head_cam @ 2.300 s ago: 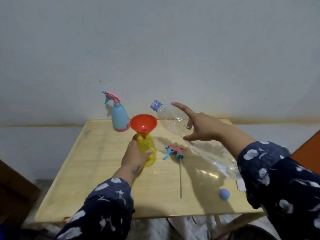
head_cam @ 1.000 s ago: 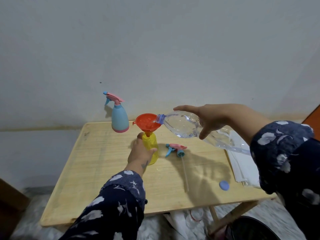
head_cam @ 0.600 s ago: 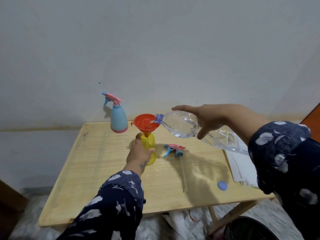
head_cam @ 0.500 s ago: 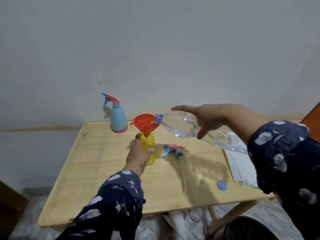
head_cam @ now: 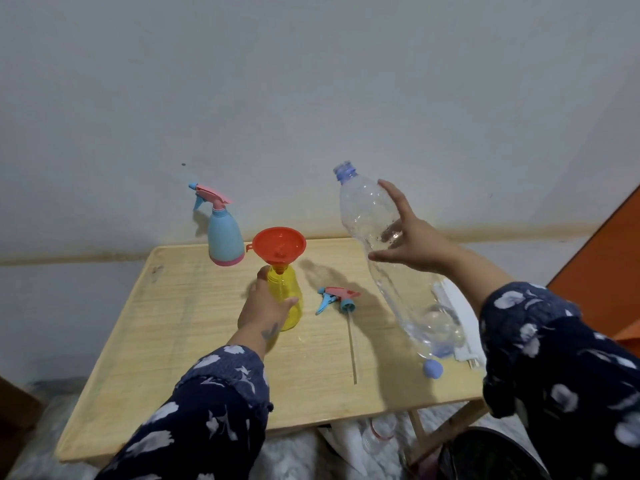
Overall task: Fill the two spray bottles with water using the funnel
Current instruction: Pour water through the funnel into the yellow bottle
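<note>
Left hand (head_cam: pixel 265 311) wraps around the yellow spray bottle (head_cam: pixel 286 299), which stands upright on the wooden table (head_cam: pixel 173 341) with its top off. An orange funnel (head_cam: pixel 279 245) sits in the bottle's neck, spout down, its wide mouth tilted slightly toward the camera. Right hand (head_cam: pixel 412 242) grips the upper half of a large clear plastic bottle (head_cam: pixel 381 244), fingers spread around it; the bottle is held in the air to the right of the funnel, uncapped neck pointing up and a little left, base hanging low over the table's right side. Only a little water shows near its base. A blue spray bottle (head_cam: pixel 223 237) with its pink trigger head on stands at the table's back edge, just behind the funnel. 1 loose trigger head (head_cam: pixel 337 297) with its long dip tube lies flat between the yellow bottle and the clear one. A small blue cap (head_cam: pixel 433 369) rests near the table's front right corner, beside white paper (head_cam: pixel 460 306)
</note>
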Demonstrator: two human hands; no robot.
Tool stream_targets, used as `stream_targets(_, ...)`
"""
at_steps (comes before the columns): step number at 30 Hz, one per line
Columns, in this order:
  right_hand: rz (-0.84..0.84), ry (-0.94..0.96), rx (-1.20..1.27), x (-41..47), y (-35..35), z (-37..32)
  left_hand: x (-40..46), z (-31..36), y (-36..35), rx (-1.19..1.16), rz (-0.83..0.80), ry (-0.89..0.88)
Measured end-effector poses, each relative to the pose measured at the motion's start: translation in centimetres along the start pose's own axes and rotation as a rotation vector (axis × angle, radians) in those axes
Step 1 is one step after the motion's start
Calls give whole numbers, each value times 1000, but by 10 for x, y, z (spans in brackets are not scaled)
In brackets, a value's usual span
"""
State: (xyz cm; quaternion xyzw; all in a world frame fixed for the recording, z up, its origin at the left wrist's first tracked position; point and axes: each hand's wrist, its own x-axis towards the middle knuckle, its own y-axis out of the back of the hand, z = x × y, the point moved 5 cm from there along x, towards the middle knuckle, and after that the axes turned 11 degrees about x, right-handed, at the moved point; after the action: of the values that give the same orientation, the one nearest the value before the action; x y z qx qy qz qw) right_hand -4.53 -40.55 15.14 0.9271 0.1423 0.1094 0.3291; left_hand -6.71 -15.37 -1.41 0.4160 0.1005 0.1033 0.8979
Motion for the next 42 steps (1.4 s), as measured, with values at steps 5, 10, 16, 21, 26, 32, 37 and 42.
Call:
stream_targets(5,274,58,137,1,15,44,1,-1,-2,-11,12,-23)
stream_targets(10,497,117,98,5,16,77,1,-4,-4,-7,32,-7)
stream_targets(16,704,72,188,12,25,100,4,-9,-6,-3,44,-6)
stream_targets(21,767,32,201,11,21,113,5,-11,-7,-9,27,4)
stream_targets(26,780,-19,153,8,22,109,4,-11,-6,-22,-2,10)
stream_targets(32,693,-114,87,-4,14,106,5,-10,-6,19,1,13)
stream_targets(37,689,-235,23,-26,-10,103,1,-5,-3,70,-21,26)
stream_targets(42,471,-284,4,-34,-51,82,-2,-1,1,71,-35,-6)
